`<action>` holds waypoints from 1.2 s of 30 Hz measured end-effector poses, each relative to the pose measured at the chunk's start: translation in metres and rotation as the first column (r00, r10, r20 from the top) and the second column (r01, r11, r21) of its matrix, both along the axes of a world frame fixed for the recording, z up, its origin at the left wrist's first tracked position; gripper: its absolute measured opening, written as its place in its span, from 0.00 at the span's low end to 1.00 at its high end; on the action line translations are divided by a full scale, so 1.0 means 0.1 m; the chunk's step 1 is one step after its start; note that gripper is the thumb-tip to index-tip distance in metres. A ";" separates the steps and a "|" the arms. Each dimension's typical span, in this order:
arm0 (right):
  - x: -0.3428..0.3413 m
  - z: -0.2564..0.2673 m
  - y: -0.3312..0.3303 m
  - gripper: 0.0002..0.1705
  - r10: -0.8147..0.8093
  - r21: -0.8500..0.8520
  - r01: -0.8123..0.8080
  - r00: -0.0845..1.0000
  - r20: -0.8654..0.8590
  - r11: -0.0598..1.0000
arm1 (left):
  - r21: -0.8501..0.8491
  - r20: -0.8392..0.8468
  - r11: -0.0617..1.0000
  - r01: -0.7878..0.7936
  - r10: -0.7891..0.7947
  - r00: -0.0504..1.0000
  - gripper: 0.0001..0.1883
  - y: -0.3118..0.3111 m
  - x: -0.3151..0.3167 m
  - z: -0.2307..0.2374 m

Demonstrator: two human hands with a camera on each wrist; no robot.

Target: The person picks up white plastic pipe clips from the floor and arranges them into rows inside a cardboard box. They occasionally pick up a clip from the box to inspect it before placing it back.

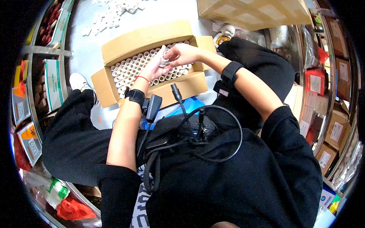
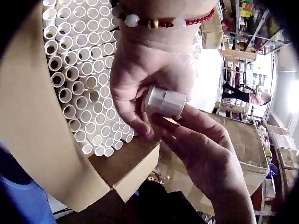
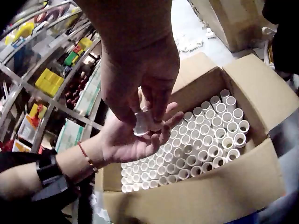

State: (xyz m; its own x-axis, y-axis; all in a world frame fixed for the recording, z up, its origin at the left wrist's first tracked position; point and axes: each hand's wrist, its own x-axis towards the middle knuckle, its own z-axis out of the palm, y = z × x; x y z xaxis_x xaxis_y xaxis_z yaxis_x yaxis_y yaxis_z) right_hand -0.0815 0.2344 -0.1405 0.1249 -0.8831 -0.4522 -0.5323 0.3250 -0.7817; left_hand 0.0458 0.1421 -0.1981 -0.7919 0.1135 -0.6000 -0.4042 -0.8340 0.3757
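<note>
A short white plastic pipe fitting (image 2: 166, 102) with a wider rim at one end is between my two hands, above the carton. My right hand (image 3: 142, 79) pinches it from above with thumb and fingertips. Palm up beneath it, my left hand (image 3: 133, 142) has its fingers loosely bent and spread around the fitting. A red bracelet (image 1: 142, 78) circles the left wrist. Below the hands, the open cardboard box (image 1: 182, 86) holds rows of upright white pipe fittings (image 1: 129, 70), their round openings facing up.
Loose white fittings (image 1: 114, 14) lie scattered on the pale floor beyond the box. A large carton (image 1: 254, 13) stands at the far right. Shelves with boxes (image 1: 54, 83) line the left side, and more shelved cartons (image 1: 336, 131) the right. A black cable (image 1: 240, 133) loops over the person's lap.
</note>
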 end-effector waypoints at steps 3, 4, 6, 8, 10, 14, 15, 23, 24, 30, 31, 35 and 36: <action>-0.02 -0.02 0.07 0.20 -0.103 -0.037 0.110 0.983 0.154 0.993 | 0.000 -0.020 0.998 -0.070 0.070 0.997 0.19 0.00 -0.01 -0.14; -0.03 -0.04 0.10 0.20 -0.157 -0.066 0.164 0.983 0.096 0.984 | 0.053 -0.088 0.999 0.001 0.003 0.996 0.17 -0.03 -0.01 -0.21; -0.03 -0.02 0.13 0.18 -0.313 -0.071 0.314 0.949 0.028 0.947 | 0.007 -0.029 1.000 -0.031 0.031 0.999 0.15 0.01 0.00 -0.19; -0.05 -0.02 0.14 0.18 -0.353 -0.094 0.347 0.933 -0.062 0.933 | -0.004 -0.034 1.000 0.011 -0.012 0.999 0.15 0.01 -0.01 -0.20; -0.09 -0.06 0.14 0.19 -0.393 -0.108 0.382 0.912 -0.119 0.918 | -0.007 -0.053 0.996 0.094 -0.094 0.994 0.16 -0.01 0.01 -0.18; -0.26 -0.27 0.20 0.21 -0.454 -0.242 0.397 0.850 -0.269 0.886 | -0.085 0.001 0.993 0.081 -0.082 0.997 0.17 0.05 -0.01 0.05; -0.29 -0.30 0.24 0.20 -0.371 -0.165 0.332 0.846 -0.383 0.929 | -0.122 -0.005 0.989 0.084 -0.086 0.996 0.17 0.03 0.01 -0.01; -0.24 -0.67 0.62 0.07 0.051 0.224 0.113 0.786 -0.616 0.968 | -0.251 0.036 0.968 -0.020 0.030 0.999 0.09 -0.12 0.22 -0.16; -0.22 -0.72 0.62 0.07 0.047 0.236 0.136 0.770 -0.636 0.962 | -0.261 0.051 0.965 -0.036 0.051 0.997 0.08 -0.12 0.23 -0.20; -0.05 -0.95 0.66 0.06 -0.019 0.129 0.182 0.645 -0.764 0.975 | -0.313 0.104 0.950 -0.009 0.044 0.994 0.17 -0.11 0.23 -0.23; -0.03 -0.94 0.65 0.07 0.022 0.188 0.188 0.648 -0.762 0.964 | -0.316 0.126 0.948 -0.020 0.063 0.990 0.17 -0.10 0.22 -0.19; -0.04 -0.89 0.64 0.08 0.064 0.197 0.126 0.667 -0.742 0.972 | -0.300 0.129 0.953 -0.037 0.079 0.989 0.17 -0.13 0.25 -0.36; -0.07 -0.87 0.60 0.10 0.019 0.154 0.146 0.663 -0.748 0.977 | -0.316 0.143 0.947 -0.055 0.105 0.984 0.16 -0.10 0.24 -0.38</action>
State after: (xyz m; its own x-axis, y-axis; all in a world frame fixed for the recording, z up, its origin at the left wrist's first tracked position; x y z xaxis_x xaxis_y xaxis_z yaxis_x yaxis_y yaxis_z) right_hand -0.0881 0.2942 -0.2272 -0.3783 -0.7648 -0.5215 -0.8794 0.4728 -0.0556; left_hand 0.0694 0.1317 -0.2361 -0.6845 -0.1578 -0.7117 -0.4151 -0.7182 0.5584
